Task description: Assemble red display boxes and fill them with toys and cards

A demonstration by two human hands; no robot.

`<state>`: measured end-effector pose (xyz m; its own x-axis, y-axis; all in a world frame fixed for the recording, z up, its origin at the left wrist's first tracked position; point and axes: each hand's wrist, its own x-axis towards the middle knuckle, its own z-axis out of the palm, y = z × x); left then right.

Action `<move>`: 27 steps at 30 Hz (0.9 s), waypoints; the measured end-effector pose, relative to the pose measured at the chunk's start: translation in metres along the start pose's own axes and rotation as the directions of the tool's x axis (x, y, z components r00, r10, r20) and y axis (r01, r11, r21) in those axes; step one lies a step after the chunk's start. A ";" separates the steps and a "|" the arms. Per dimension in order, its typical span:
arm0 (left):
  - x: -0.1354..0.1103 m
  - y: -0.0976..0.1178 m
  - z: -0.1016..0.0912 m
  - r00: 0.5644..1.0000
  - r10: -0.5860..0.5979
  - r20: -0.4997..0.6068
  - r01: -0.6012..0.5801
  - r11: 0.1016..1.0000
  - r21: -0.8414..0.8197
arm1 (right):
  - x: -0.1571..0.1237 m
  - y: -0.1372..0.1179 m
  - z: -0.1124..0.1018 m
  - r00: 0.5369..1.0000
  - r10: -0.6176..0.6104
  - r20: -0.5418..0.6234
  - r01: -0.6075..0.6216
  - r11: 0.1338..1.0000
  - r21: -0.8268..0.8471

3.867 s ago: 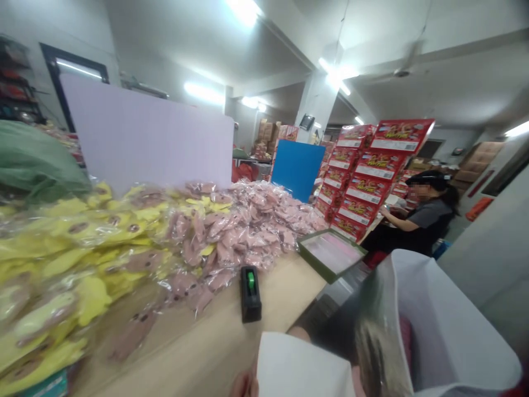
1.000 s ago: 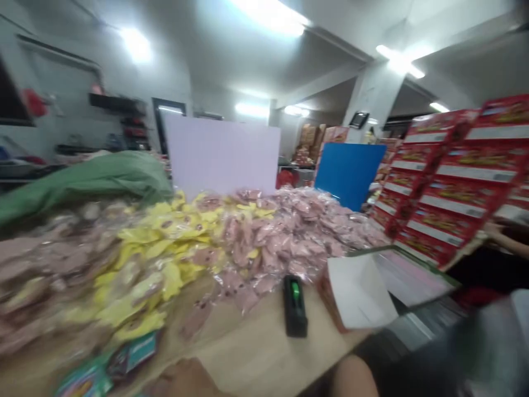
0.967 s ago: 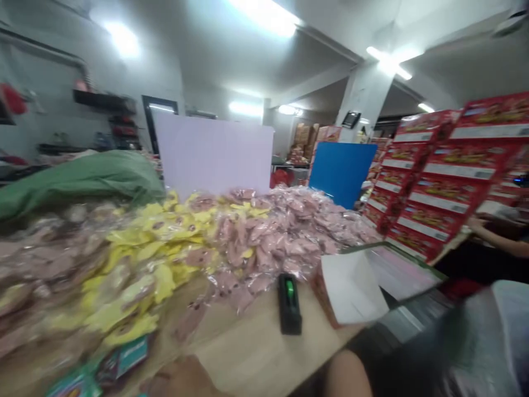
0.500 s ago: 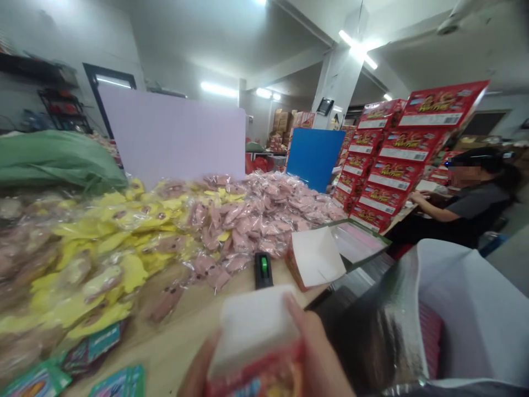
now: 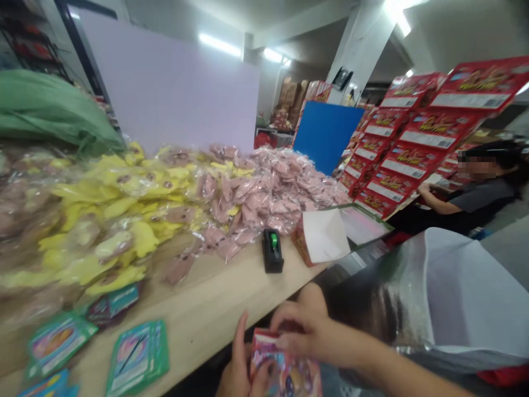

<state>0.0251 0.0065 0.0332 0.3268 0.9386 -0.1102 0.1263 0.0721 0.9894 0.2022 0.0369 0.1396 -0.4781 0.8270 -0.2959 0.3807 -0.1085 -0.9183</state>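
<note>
At the bottom of the view both my hands hold a small red and pink printed box (image 5: 285, 372) below the table edge. My left hand (image 5: 241, 366) cups its left side with fingers wrapped round it. My right hand (image 5: 303, 333) curls over its top end, fingers pinched at the flap. An open red box with a white flap (image 5: 320, 238) stands on the wooden table (image 5: 223, 306) beyond them, next to a black tape dispenser (image 5: 273, 251).
Heaps of yellow packets (image 5: 111, 220) and pink packets (image 5: 273, 193) cover the table. Green card packs (image 5: 136, 355) lie at the near left. A big silver-lined bag (image 5: 438, 298) stands at my right. Stacked red cartons (image 5: 409, 149) and a seated person (image 5: 475, 187) are at far right.
The camera has tilted down. The box I held up with its white flap showing has dropped lower, and my right hand has come over its top end.
</note>
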 end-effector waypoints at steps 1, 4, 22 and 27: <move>-0.004 0.003 -0.003 0.999 0.044 0.011 -0.044 0.999 -0.017 | 0.002 -0.009 0.001 0.995 0.015 0.099 -0.013 1.000 -0.017; -0.012 0.010 -0.012 0.998 0.052 0.046 -0.052 0.999 -0.003 | 0.009 -0.018 0.003 0.967 0.049 0.249 -0.058 0.998 0.031; -0.020 0.019 -0.015 0.982 0.027 0.188 -0.036 0.998 0.044 | 0.009 -0.028 0.007 0.971 -0.097 0.218 0.130 0.981 -0.141; -0.002 0.025 -0.030 0.970 0.066 0.235 -0.048 0.996 -0.080 | -0.010 -0.005 0.022 0.991 -0.127 -0.039 0.121 0.984 -0.132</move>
<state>-0.0006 0.0166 0.0607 0.5458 0.8355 -0.0639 0.0353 0.0533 0.9980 0.1872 0.0172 0.1416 -0.4913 0.8550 -0.1663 0.4209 0.0658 -0.9047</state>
